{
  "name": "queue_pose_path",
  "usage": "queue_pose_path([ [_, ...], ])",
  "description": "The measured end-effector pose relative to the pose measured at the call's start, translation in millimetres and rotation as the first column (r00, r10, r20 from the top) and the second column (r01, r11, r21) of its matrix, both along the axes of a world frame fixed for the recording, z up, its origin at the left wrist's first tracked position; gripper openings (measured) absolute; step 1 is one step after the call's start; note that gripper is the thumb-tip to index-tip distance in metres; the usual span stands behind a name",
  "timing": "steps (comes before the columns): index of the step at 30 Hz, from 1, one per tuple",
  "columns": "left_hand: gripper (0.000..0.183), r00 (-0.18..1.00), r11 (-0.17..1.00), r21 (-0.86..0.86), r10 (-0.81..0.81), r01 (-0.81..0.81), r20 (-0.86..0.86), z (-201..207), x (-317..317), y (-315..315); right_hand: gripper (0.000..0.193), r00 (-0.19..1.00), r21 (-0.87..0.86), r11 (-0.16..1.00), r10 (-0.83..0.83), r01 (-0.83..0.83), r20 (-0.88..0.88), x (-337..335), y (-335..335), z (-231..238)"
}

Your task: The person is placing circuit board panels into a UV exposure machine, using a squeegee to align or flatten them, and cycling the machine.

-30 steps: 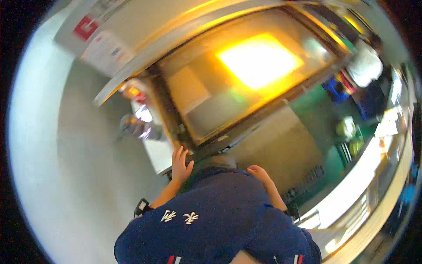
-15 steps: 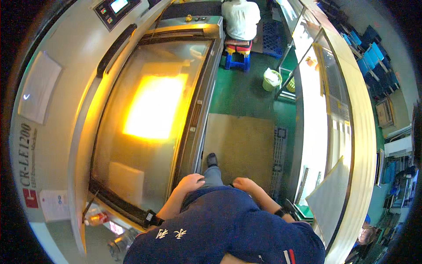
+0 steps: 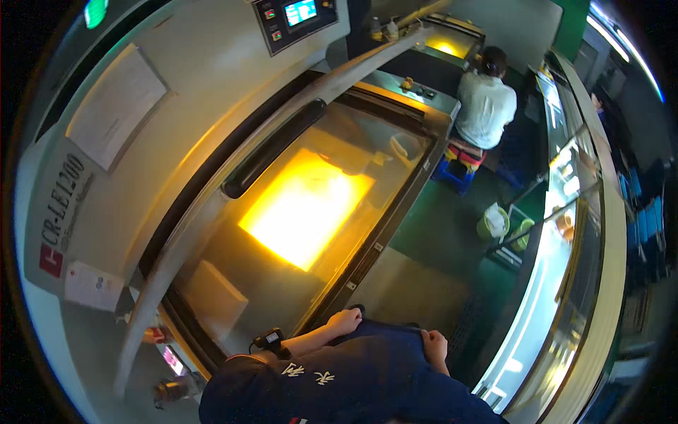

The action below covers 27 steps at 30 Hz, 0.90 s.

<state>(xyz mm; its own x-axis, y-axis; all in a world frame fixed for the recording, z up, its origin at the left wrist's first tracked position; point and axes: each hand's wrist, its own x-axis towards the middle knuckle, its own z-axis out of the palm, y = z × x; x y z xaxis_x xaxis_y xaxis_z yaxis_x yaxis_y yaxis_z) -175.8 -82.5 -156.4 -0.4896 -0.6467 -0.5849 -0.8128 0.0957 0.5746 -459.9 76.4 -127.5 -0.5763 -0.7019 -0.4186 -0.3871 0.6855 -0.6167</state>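
My left hand (image 3: 345, 322) is closed at the left corner of the navy shirt's hem (image 3: 392, 330), next to the front edge of the exposure machine. The hem is stretched across to my right hand (image 3: 435, 345), which is curled around its other corner. A black device with a small screen sits on my left wrist (image 3: 270, 340). Left of my hands lies the machine's glass bed (image 3: 265, 297), with a bright yellow rectangle of light (image 3: 307, 208) glowing in it. Above the bed the machine's raised lid (image 3: 183, 247) carries a black handle (image 3: 275, 148).
A control panel (image 3: 296, 20) with a lit screen is on the machine. Ahead, a person in a white top (image 3: 487, 106) sits on a red and blue stool (image 3: 460, 161). A green bin (image 3: 493, 222) stands near a lit glass-topped table (image 3: 526, 304) on the right.
The view has swung left and up, so more of the machine and the seated person shows. Both hands stay at my waist, and the shirt's hem is now pulled taut between them.
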Motion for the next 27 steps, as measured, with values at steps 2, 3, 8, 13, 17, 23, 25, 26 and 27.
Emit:
queue_pose_path([
  [2, 0.023, 0.999, 1.0, 0.012, 0.007, -0.008, 0.04, 3.3, -19.7, 8.7, 0.042, 0.987, 0.125, 0.985, 0.13, -0.118, -0.094, -30.3, 1.4, 1.1],
  [3, 0.024, 0.998, 1.0, 0.013, 0.025, -0.026, 0.055, -3.5, -26.1, 15.5, 0.042, 0.982, 0.129, 0.981, 0.161, -0.148, -0.095, -42.0, -0.7, -3.8],
  [8, 0.037, 0.929, 0.929, -0.025, 0.369, -0.369, 0.003, -27.3, -20.8, 57.4, 0.048, 0.816, 0.065, 0.816, 0.563, -0.574, 0.128, -89.6, -81.8, -75.5],
  [13, 0.048, 0.743, 0.748, -0.045, 0.663, -0.662, 0.094, -36.3, 1.2, 153.4, 0.05, 0.559, 0.028, 0.562, 0.816, -0.827, 0.147, -83.3, -120.5, -68.5],
  [17, 0.04, 0.747, 0.734, -0.229, 0.663, -0.64, 0.036, -39.7, -20.6, 136.8, 0.049, 0.552, 0.023, 0.563, 0.802, -0.826, 0.229, -103.3, -95.4, -83.1],
  [23, 0.029, 0.951, 0.921, -0.289, 0.298, -0.263, 0.083, 5.8, -34.2, 61.3, 0.05, 0.692, 0.115, 0.704, 0.632, -0.701, 0.348, -125.1, -70.2, -131.9],
  [25, 0.03, 0.971, 0.918, -0.334, 0.235, -0.212, 0.029, 13.1, -28.9, 32.4, 0.049, 0.684, 0.085, 0.692, 0.674, -0.717, 0.277, -108.7, -75.1, -114.2],
  [26, 0.03, 0.98, 0.909, -0.371, 0.195, -0.192, -0.031, 15.5, -27.0, 20.5, 0.047, 0.694, 0.08, 0.694, 0.693, -0.716, 0.194, -101.3, -76.7, -112.6],
  [27, 0.03, 0.992, 0.924, -0.361, 0.126, -0.124, -0.02, 16.5, -26.1, 7.7, 0.046, 0.705, 0.081, 0.7, 0.701, -0.709, 0.111, -92.0, -77.8, -111.8],
])
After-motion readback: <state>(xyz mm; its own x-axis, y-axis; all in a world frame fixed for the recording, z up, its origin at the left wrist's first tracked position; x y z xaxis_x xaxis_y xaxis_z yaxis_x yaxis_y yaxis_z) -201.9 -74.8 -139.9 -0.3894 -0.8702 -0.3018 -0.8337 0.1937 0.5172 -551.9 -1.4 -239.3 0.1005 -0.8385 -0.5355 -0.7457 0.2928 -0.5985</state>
